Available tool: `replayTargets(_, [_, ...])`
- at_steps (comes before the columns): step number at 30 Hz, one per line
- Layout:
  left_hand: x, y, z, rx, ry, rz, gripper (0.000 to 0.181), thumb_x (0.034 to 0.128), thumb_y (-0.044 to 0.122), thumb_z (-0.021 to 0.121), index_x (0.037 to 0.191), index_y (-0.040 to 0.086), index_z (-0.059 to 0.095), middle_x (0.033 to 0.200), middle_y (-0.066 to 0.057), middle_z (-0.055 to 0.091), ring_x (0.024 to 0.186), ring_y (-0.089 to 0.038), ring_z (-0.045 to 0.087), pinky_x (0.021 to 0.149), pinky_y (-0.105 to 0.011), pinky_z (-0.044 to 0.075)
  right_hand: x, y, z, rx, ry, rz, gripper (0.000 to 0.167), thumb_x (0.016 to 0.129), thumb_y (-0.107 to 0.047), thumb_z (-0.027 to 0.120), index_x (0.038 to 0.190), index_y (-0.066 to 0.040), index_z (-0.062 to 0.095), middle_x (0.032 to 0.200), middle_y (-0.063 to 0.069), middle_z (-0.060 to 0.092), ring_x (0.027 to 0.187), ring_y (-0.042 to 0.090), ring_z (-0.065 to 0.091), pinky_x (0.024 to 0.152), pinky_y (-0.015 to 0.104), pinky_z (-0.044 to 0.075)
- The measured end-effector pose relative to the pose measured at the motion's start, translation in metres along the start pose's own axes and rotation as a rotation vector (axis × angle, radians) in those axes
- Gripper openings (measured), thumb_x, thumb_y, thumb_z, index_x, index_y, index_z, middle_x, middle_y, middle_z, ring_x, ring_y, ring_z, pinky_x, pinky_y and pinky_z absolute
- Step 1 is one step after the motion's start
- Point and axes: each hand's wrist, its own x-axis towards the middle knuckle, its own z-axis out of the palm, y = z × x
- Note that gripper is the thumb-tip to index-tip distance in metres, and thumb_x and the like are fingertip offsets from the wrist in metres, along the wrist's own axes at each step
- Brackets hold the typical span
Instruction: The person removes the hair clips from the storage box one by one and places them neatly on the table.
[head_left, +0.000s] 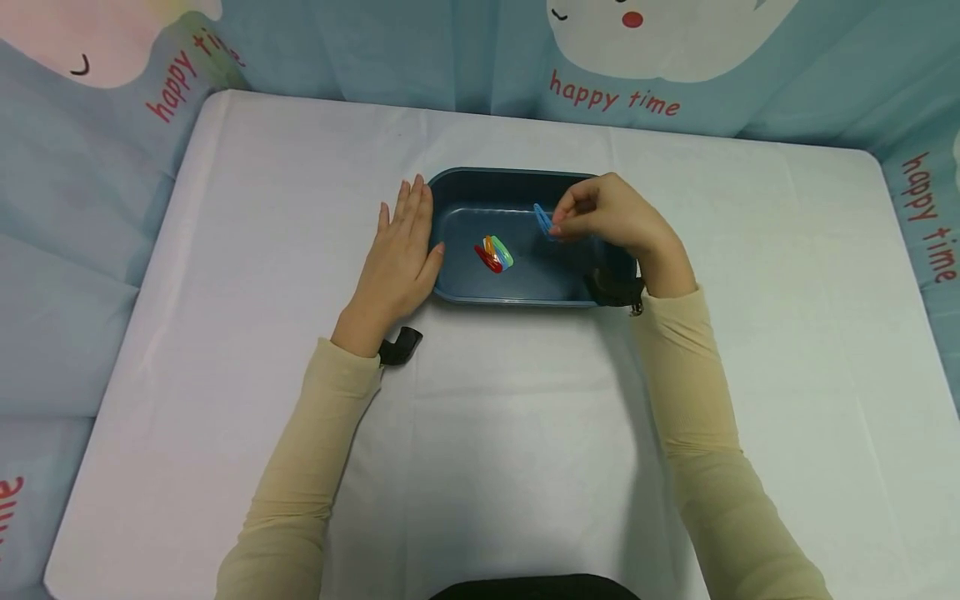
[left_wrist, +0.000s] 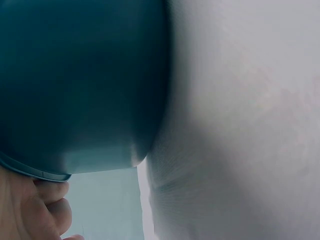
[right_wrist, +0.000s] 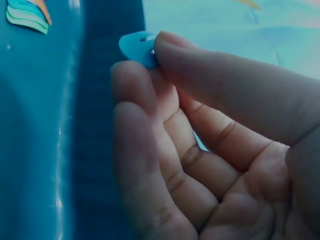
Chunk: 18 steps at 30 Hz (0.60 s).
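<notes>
A dark blue rectangular tray (head_left: 540,279) lies on the table with a small pile of hair clips (head_left: 495,252) in it, coloured red, orange, green and light blue. My right hand (head_left: 618,215) pinches a blue hair clip (head_left: 542,218) between thumb and fingers, above the right part of the tray. The right wrist view shows this blue clip (right_wrist: 131,47) at the tips of thumb and forefinger. My left hand (head_left: 397,262) rests against the tray's left end with its fingers extended. In the left wrist view its fingers (left_wrist: 42,210) are at the tray's rim.
A white cloth covers the table (head_left: 787,375). Light blue curtains (head_left: 397,50) with printed words hang along the far and left edges and at the right. Black wrist cameras (head_left: 401,346) sit on both wrists, the right one over the tray's front right corner.
</notes>
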Motion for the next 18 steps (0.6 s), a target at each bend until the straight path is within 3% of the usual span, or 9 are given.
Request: replayTargets(18, [-0.001, 0.002, -0.001, 0.006, -0.005, -0.008, 0.064, 0.0992, 0.025, 0.035, 0.149, -0.004, 0.007, 0.157, -0.014, -0.001, 0.143, -0.021, -0.009, 0.112, -0.044, -0.006, -0.027, 0.011, -0.01, 0.064, 0.109, -0.045, 0.007, 0.084, -0.006, 0.07, 0.082, 0.001, 0.067, 0.075, 0.004, 0.067, 0.075, 0.019, 0.066, 0.072, 0.025, 0.051])
